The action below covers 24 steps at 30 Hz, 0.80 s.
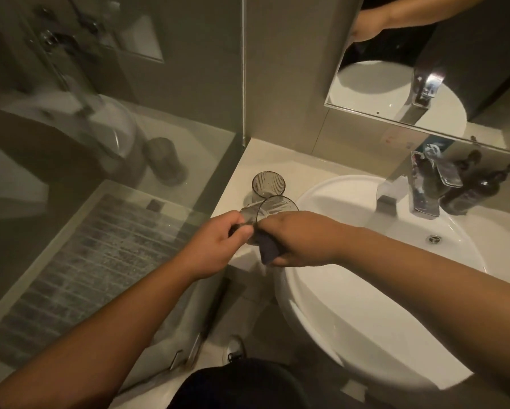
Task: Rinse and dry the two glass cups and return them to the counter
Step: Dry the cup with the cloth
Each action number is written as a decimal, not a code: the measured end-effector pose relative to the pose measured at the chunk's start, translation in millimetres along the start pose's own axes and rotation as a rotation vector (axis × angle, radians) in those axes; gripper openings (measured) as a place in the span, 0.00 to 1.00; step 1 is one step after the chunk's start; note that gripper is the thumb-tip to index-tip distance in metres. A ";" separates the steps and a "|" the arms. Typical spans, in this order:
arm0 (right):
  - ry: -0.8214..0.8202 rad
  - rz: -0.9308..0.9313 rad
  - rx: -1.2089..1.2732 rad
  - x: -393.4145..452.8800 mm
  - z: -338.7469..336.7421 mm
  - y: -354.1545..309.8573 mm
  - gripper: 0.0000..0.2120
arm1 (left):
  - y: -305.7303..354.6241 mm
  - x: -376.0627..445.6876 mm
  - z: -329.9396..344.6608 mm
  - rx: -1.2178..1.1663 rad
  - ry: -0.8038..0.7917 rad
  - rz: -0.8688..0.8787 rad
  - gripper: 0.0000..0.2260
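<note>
One ribbed glass cup stands upright on the white counter, left of the basin. A second glass cup is tilted on its side just in front of it, its mouth turned toward the basin. My left hand grips this cup by its base. My right hand holds a dark cloth against the cup's side, and part of the cloth hangs below my fingers. Both hands meet over the counter's front corner.
The white round basin fills the right side, with a drain and a chrome faucet behind it. Dark pump bottles stand at the back right. A glass shower partition borders the counter's left. A mirror hangs above.
</note>
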State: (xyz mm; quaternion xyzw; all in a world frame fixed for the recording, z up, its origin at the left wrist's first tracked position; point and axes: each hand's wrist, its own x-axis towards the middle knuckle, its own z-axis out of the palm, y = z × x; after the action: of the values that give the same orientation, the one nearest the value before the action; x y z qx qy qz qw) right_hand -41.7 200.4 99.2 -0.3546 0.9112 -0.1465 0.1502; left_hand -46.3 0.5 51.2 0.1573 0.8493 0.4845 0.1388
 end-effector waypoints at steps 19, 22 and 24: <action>0.239 0.289 -0.216 -80.6 -36.9 16.6 0.04 | 86.9 30.8 40.1 0.070 -0.012 0.242 0.09; 0.242 0.295 -0.189 -92.2 -40.9 18.3 0.04 | 93.5 34.1 46.2 0.077 -0.036 0.261 0.08; 0.258 0.288 -0.191 -100.4 -44.5 17.8 0.03 | 99.6 34.7 47.6 0.055 -0.050 0.269 0.09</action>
State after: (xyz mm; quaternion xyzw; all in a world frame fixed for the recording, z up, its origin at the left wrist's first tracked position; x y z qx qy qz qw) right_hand 1.4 289.4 150.2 -0.2117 0.9739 -0.0806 0.0176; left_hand -46.3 99.5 111.2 0.2857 0.8296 0.4713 0.0894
